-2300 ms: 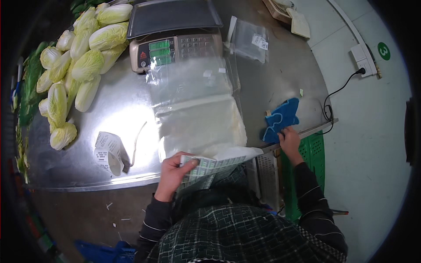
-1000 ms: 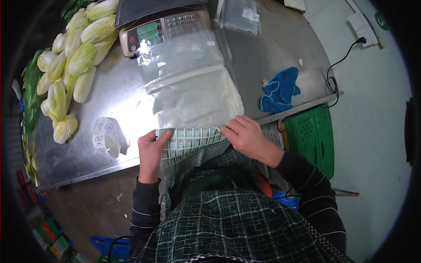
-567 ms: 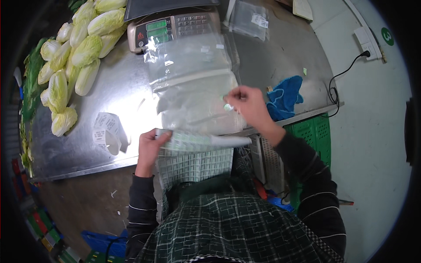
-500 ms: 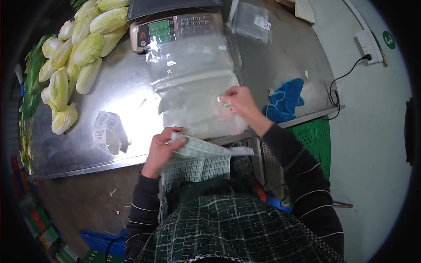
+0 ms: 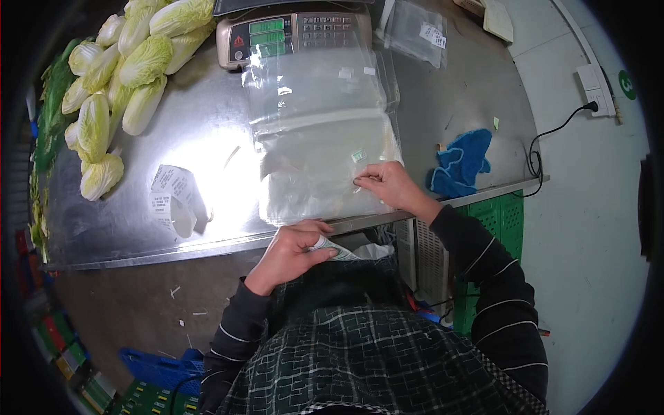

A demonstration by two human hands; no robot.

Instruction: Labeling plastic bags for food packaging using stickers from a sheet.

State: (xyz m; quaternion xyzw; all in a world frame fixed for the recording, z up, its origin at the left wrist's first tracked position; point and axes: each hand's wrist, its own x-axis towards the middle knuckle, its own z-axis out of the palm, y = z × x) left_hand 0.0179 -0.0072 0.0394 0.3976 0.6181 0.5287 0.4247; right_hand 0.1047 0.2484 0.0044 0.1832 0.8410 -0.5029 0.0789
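A stack of clear plastic bags [image 5: 318, 162] lies on the steel table in front of me. One small green and white sticker [image 5: 358, 156] sits on the top bag, just beyond my right fingertips. My right hand [image 5: 391, 185] is closed in a pinch over the bags' right side, seemingly on the film of the top bag. Below the table's front edge, my left hand [image 5: 294, 252] grips a sheet of stickers [image 5: 339, 252] between thumb and fingers. That sheet is curled, and most of its printed face is hidden.
A weighing scale [image 5: 294, 34] stands behind the bags. Chinese cabbages [image 5: 114, 97] are heaped at the far left. Curled printed paper [image 5: 171, 197] lies left, a blue cloth [image 5: 462, 162] right. More bags [image 5: 415, 34] lie at the back; a cable [image 5: 543, 135] runs along the wall.
My right hand has moved nearer to me, and the sticker at its fingertips is no longer there. My left hand has lowered the sticker sheet toward my apron. The whole view has shifted slightly.
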